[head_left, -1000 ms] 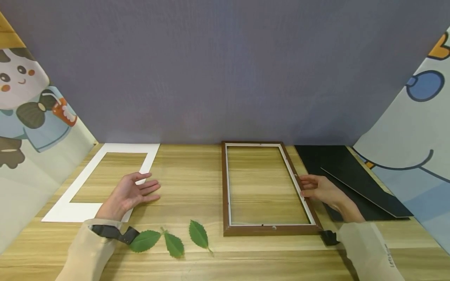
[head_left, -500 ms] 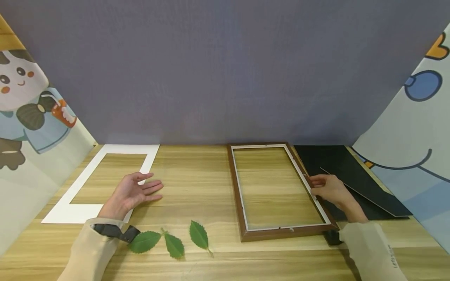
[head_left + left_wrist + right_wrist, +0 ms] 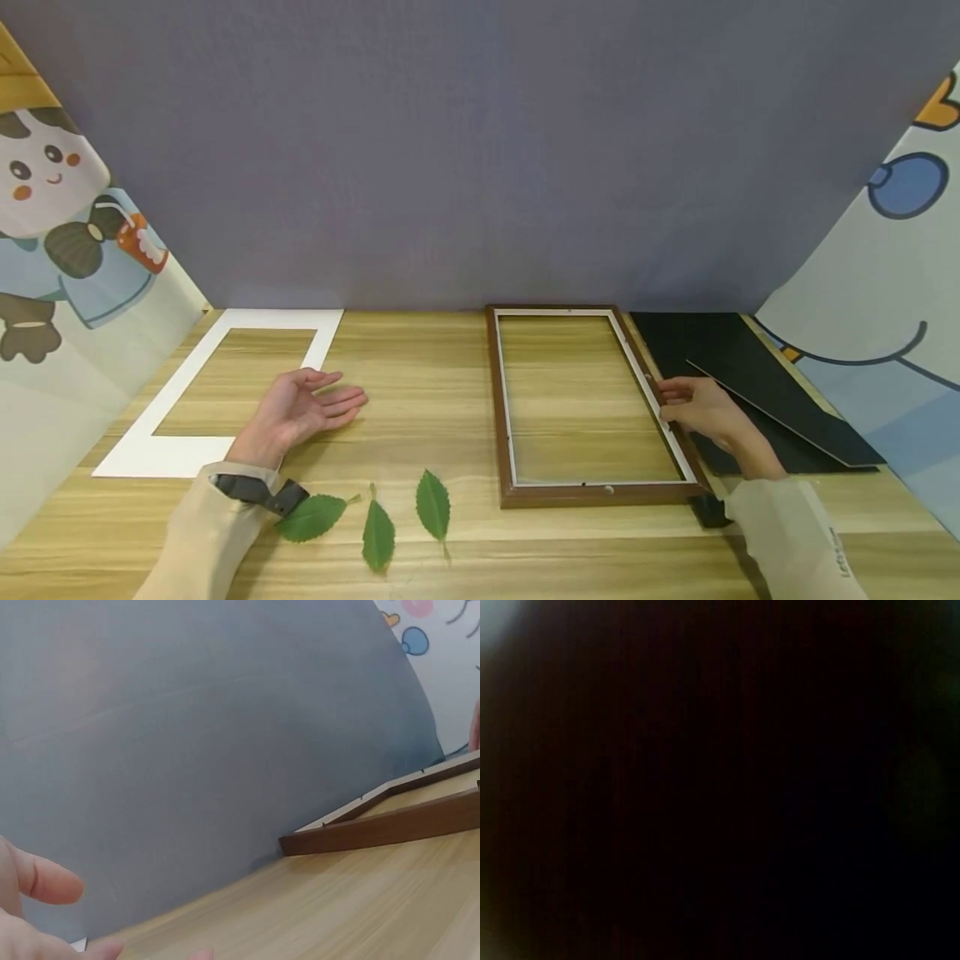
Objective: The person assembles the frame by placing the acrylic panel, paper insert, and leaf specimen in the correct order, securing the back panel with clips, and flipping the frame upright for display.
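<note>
A brown picture frame (image 3: 592, 497) with a white inner edge lies on the table, right of centre. My right hand (image 3: 705, 412) grips its right side, fingers at the inner edge. My left hand (image 3: 296, 414) holds nothing, fingers extended and palm turned sideways, above the right border of a white mat board (image 3: 176, 456). Three green leaves lie near the front: one (image 3: 311, 518) beside the left wrist strap, another (image 3: 378, 535) in the middle, the last (image 3: 432, 505) further right. In the left wrist view, the frame (image 3: 390, 825) shows beyond my left fingers. The right wrist view is nearly black.
Two black boards (image 3: 765, 392) overlap on the right, just past the frame. A grey panel (image 3: 480, 158) closes off the back of the wooden table (image 3: 405, 358). Cartoon-printed walls (image 3: 82, 350) stand at both sides.
My right hand has shifted the frame right; it tilted, then straightened somewhat. My left hand has moved slightly right. The left and middle leaves, whose stems met before, now lie apart, and the right leaf has turned.
</note>
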`<state>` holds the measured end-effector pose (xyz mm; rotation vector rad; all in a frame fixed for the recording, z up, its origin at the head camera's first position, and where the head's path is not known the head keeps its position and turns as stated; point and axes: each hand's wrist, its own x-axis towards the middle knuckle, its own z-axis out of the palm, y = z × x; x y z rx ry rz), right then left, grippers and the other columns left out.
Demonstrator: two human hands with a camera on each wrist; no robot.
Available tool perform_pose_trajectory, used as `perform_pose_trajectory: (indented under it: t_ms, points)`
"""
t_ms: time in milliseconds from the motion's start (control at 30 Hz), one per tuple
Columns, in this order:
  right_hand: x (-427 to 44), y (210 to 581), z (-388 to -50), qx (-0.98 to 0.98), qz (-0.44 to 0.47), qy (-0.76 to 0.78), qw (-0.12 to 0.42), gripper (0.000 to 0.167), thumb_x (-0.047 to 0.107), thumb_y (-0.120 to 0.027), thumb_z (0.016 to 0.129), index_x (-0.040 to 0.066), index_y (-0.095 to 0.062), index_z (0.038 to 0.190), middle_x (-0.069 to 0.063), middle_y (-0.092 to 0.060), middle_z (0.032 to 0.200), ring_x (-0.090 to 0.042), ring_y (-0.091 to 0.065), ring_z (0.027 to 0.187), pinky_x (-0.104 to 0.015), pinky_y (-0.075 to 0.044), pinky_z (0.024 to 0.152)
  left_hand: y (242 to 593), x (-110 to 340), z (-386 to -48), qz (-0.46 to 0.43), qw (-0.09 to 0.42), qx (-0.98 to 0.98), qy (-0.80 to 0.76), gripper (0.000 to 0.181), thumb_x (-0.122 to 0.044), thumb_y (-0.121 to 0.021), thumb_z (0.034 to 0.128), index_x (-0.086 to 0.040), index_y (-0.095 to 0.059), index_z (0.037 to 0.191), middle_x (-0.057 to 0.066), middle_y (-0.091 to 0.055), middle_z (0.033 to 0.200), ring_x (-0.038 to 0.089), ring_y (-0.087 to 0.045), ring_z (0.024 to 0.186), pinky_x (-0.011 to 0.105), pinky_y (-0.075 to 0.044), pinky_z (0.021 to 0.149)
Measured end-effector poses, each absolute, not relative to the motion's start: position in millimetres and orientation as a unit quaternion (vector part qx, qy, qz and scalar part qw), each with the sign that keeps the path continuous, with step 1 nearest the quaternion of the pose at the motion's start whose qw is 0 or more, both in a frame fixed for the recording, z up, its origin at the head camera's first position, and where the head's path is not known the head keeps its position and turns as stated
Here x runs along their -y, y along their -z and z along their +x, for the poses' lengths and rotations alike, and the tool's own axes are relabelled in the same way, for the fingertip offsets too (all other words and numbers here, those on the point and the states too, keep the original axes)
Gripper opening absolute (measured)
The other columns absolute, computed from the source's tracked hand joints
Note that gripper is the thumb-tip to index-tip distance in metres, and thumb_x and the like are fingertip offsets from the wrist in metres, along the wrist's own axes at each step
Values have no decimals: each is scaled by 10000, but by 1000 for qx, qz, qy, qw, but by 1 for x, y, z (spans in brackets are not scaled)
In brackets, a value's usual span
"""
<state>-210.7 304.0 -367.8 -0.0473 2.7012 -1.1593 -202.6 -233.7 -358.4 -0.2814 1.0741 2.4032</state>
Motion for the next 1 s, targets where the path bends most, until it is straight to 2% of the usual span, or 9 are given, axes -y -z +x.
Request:
perform_pose_trajectory:
  t_ms: [133,200,300,400,500,667,800,1000]
  points:
    - [-304,368,-211,-913,-25,395,102,611,60,-615,830,-170,-375,1344,-388,-449,1283,-435,-509,1118,-285,-520,673,357,228,-203,-95,254,-402,-875,604,-171,-179,1014,-114,163,1508,264,109,1554,381,-17,1459,441,-132,1198]
    - [-303,368,-211,-912,-29,397,102,611,59,-612,834,-172,-371,1346,-390,-444,1288,-451,-498,1132,-285,-522,677,357,227,-203,-95,250,-414,-870,570,-167,-185,1015,-97,81,1513,270,98,1554,389,-25,1457,453,-126,1198]
    - [-302,368,-211,-913,-30,393,102,608,58,-606,837,-176,-368,1346,-393,-442,1290,-465,-489,1140,-294,-524,687,358,226,-202,-92,236,-453,-855,473,-180,-198,1024,-77,-84,1471,283,70,1549,396,-46,1454,480,-209,1176]
    - [-303,367,-212,-916,-26,387,102,609,59,-604,836,-175,-368,1347,-390,-445,1291,-468,-487,1144,-300,-526,699,361,225,-201,-86,217,-528,-816,487,-178,-236,1026,-44,-104,1475,296,28,1544,397,-82,1449,478,-316,1132]
    - [-303,366,-211,-917,-26,385,103,612,59,-603,837,-178,-363,1348,-394,-441,1291,-472,-484,1142,-310,-526,701,363,220,-200,-71,184,-636,-746,589,-144,-305,1010,32,-21,1496,324,-56,1523,420,-162,1418,492,-334,1119]
    - [-305,366,-211,-917,-26,383,104,614,66,-604,839,-171,-364,1352,-389,-440,1297,-469,-484,1146,-303,-525,703,366,203,-196,-39,134,-794,-591,602,-80,-479,940,91,-192,1442,317,-202,1475,450,-273,1342,546,-322,1104]
    - [-307,367,-210,-916,-29,386,103,606,67,-600,847,-174,-362,1350,-389,-436,1299,-466,-486,1140,-305,-523,700,368,192,-200,-12,132,-845,-518,650,-94,-593,896,54,-265,1437,298,-239,1484,477,-242,1351,587,-289,1098]
    - [-307,369,-211,-917,-25,384,105,614,80,-604,848,-162,-362,1358,-382,-438,1304,-462,-486,1145,-315,-526,714,373,188,-207,-12,123,-850,-512,666,-65,-642,865,42,-302,1427,280,-255,1491,472,-250,1351,587,-290,1096]
